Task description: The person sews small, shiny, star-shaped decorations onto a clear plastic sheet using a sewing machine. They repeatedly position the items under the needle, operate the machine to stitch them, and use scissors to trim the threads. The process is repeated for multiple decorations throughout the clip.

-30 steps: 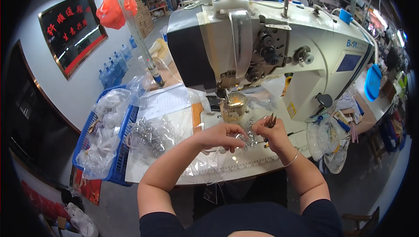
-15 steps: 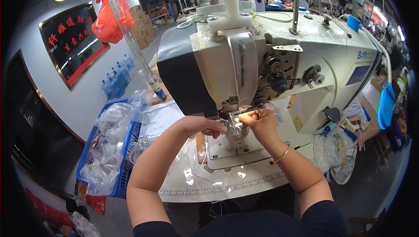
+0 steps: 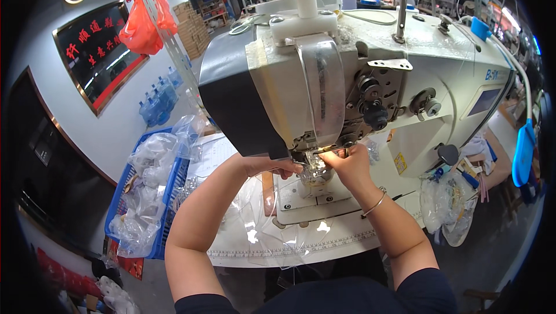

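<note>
While both hands pinch the small sparkly piece [image 3: 314,169] under the needle | left hand [image 3: 272,166], right hand [image 3: 347,166] fingers closed on it | we reckon it's light, floppy, slippery, so grip the edges

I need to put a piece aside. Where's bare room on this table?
Bare white tabletop lies in front of the cream sewing machine, between the forearms, though clear plastic film covers its left part. Crowded: both hands at the needle, blue bag-filled crate left, plastic bags right.
</note>
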Demonstrator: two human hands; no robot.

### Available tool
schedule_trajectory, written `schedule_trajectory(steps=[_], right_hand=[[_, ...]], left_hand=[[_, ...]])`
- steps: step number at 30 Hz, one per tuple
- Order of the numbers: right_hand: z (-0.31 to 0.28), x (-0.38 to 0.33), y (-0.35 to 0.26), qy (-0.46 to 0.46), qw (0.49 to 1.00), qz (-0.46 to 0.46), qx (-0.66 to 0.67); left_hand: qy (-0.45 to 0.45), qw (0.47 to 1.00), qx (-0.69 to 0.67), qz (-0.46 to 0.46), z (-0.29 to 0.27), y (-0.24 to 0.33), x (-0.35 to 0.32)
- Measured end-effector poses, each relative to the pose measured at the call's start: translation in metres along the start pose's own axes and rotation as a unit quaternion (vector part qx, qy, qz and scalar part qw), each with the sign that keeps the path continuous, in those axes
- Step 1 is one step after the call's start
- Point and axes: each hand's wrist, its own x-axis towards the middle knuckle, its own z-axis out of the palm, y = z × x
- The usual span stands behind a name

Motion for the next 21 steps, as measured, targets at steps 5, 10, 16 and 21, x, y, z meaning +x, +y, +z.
schedule_trajectory(steps=[5, 10, 16, 21], right_hand=[[-0.001, -0.004, -0.007, -0.029, 0.999, 0.037, -0.017], [0.000, -0.001, 0.012, -0.015, 0.999, 0.035, -0.016], [0.001, 0.000, 0.014, -0.005, 0.999, 0.033, -0.024], [0.004, 0.001, 0.010, 0.010, 0.999, 0.015, -0.042]], left_hand=[[0.015, 0.998, 0.055, 0.035, 0.001, 0.011, -0.005], [0.014, 0.998, 0.049, 0.025, 0.000, 0.010, -0.001], [0.015, 0.999, 0.046, 0.012, 0.001, 0.010, -0.001], [0.017, 0.999, 0.028, 0.031, -0.004, 0.002, 0.003]])
